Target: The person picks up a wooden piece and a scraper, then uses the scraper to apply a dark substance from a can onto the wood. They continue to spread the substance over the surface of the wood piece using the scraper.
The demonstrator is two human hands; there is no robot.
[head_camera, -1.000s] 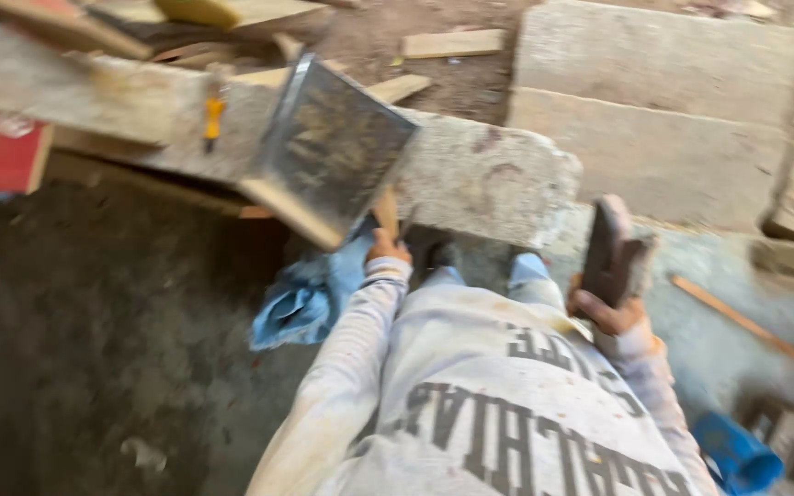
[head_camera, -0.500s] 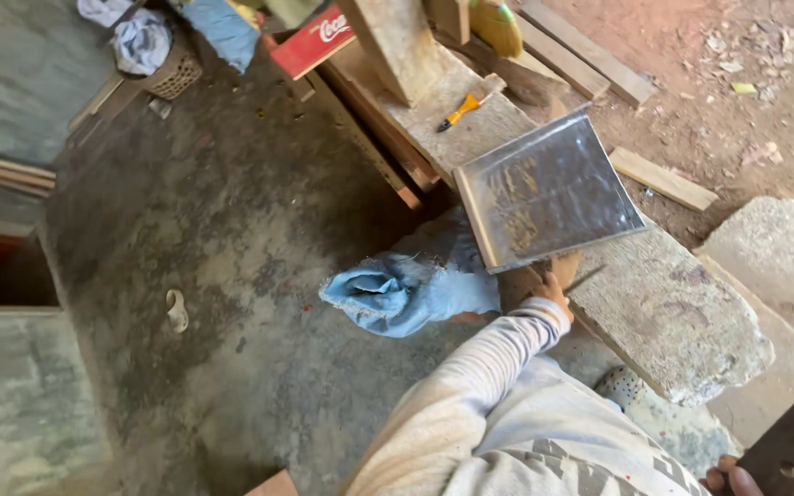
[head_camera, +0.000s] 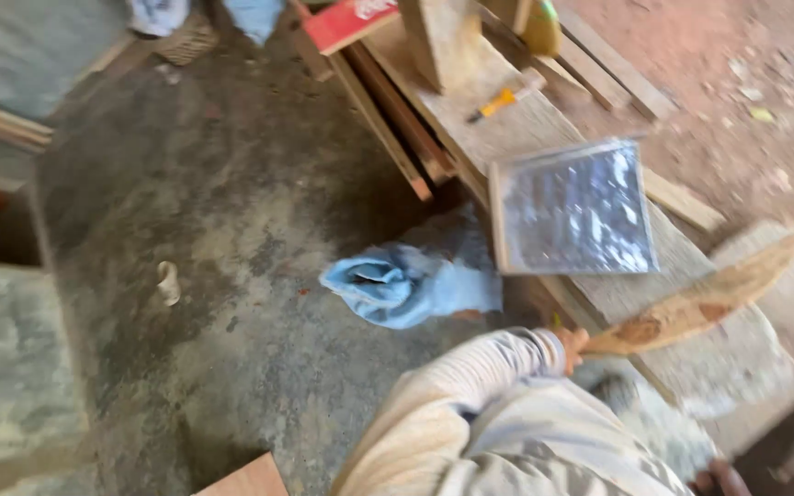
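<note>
My left hand [head_camera: 573,345], in a pale long sleeve, is closed around one end of a curved, flat piece of wood [head_camera: 700,303] that points right and slightly up. Just above it a shiny square metal tray [head_camera: 576,211] with a raised rim lies on a long wooden plank [head_camera: 470,92]. A crumpled blue cloth [head_camera: 406,285] sits on the concrete floor to the left of my hand. Only a bit of my right hand [head_camera: 717,478] shows at the bottom right edge, against a dark block [head_camera: 790,448] that it held a moment earlier.
A yellow-handled tool [head_camera: 504,98] lies on the plank. Stacked boards [head_camera: 388,119] and a red box [head_camera: 351,18] are behind it. A rough stone slab [head_camera: 728,367] lies under the wood piece. A basket [head_camera: 186,39] stands top left, a board corner [head_camera: 241,482] at the bottom.
The view swung and moved closer. The tray was by my left hand before; now it rests on the plank and my left hand grips the curved wood piece.
</note>
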